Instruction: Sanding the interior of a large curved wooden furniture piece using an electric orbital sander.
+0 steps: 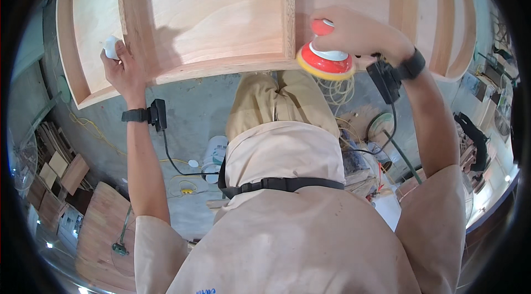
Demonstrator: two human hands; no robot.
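The right hand [354, 31] is clamped over the round red-and-white sander [326, 61], whose yellow pad lies below the fingers, on the front edge of the wooden cabinet [221, 17]. Well apart, the left hand [123, 67] pinches a small white object [111, 47] against an upright – fingers closed on it.

The orbital sander [325, 57] is a round tool with a red and white body, a red knob on top and a yellow pad underneath — the right hand [357, 31] grips it from above, and its pad lies against the front edge of the wooden cabinet [215, 12], just right of the upright divider. The cabinet is pale plywood, an open frame with shelves and partitions. A small white object [112, 48], its kind unclear, sits in the left hand [123, 67], pressed to a partition near the cabinet's left end.
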